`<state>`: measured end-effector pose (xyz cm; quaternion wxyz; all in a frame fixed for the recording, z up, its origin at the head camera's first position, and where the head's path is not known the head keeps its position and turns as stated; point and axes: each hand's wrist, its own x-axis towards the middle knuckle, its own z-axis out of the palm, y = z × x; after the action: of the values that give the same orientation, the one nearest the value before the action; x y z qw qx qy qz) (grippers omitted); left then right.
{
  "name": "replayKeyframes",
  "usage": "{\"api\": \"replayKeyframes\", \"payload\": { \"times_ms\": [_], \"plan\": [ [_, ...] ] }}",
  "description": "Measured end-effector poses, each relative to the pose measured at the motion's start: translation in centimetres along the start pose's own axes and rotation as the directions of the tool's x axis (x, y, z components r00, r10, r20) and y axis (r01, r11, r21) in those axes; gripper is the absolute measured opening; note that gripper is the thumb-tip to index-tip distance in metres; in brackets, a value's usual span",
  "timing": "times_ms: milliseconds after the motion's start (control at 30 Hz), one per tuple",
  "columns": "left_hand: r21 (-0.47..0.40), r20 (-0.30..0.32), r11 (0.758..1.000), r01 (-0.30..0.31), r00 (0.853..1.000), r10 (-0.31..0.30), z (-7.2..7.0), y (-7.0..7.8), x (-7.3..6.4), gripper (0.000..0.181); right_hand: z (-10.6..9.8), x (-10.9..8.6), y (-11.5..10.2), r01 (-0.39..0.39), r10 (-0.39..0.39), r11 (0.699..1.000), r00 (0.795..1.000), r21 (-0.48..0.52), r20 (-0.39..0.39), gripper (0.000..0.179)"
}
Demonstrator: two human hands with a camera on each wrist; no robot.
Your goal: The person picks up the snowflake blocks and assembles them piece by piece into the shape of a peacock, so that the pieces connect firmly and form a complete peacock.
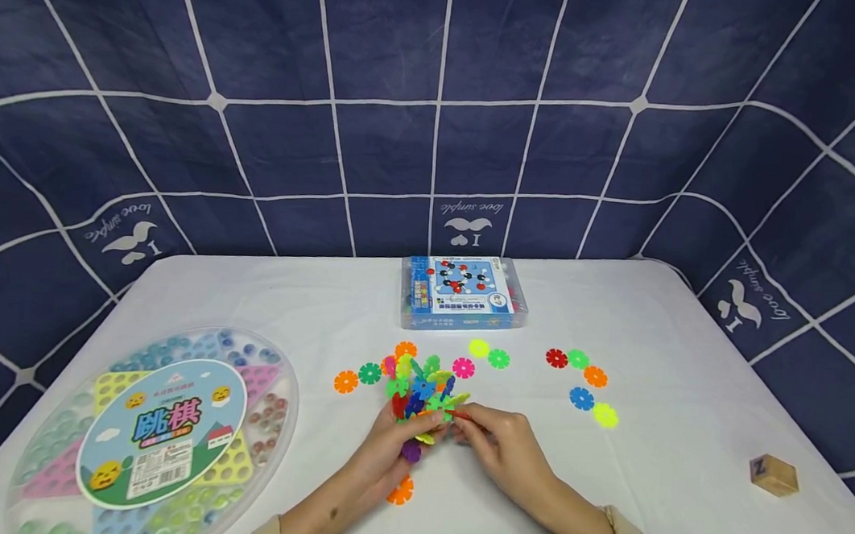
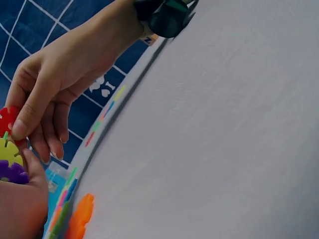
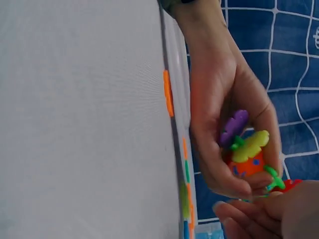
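Note:
In the head view my left hand holds a many-coloured cluster of interlocking plastic flower discs above the table's middle. Its fingers and thumb curl round the lower part, where a purple disc and a yellow disc stick out. My right hand is at the cluster's right side, pinching a red disc between thumb and forefinger. That disc's edge meets a green disc of the cluster; the other right fingers hang loosely bent.
Loose discs lie around, among them an orange disc near the left wrist and a blue disc at right. A round Chinese checkers set stands left, a plastic molecule-kit box behind, a wooden letter block far right.

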<state>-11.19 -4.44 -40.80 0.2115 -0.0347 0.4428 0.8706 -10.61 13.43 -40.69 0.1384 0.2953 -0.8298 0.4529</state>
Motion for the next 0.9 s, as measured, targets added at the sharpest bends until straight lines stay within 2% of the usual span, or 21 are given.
{"api": "replayKeyframes", "payload": {
  "times_ms": [167, 267, 333, 433, 667, 900],
  "plan": [
    [0.084, 0.115, 0.995, 0.050, 0.992, -0.059, 0.2, 1.0, -0.2, 0.061, -0.7, 0.1, 0.1, 0.028, -0.033, 0.997, 0.996, -0.069, -0.081, 0.022],
    [0.131, 0.187, 0.988, 0.083, 0.976, -0.107, -0.1, 1.5, -0.3, 0.063, -1.5, 0.3, 0.3, 0.047, -0.056, 0.994, 0.995, -0.103, -0.081, 0.025],
    [0.123, 0.218, 0.988, 0.093, 0.969, -0.119, -0.5, 1.7, -0.2, 0.060, -2.0, 0.4, 0.4, 0.054, -0.061, 0.992, 0.996, -0.115, -0.064, 0.026],
    [0.095, 0.220, 0.991, 0.096, 0.969, -0.115, -1.1, 1.5, -0.2, 0.056, -2.5, 0.5, 0.6, 0.044, -0.048, 0.993, 0.998, -0.107, -0.033, 0.029],
    [0.096, 0.208, 0.994, 0.058, 0.975, -0.078, -1.5, 0.8, -0.3, 0.062, -2.4, 0.5, 1.0, 0.024, -0.024, 1.000, 1.000, 0.003, 0.000, 0.024],
    [0.203, 0.196, 0.976, 0.080, 0.973, -0.120, -1.2, 0.9, -0.2, 0.049, -2.1, 0.8, 1.0, 0.028, -0.028, 1.000, 1.000, -0.008, 0.002, 0.022]
  ]
}}
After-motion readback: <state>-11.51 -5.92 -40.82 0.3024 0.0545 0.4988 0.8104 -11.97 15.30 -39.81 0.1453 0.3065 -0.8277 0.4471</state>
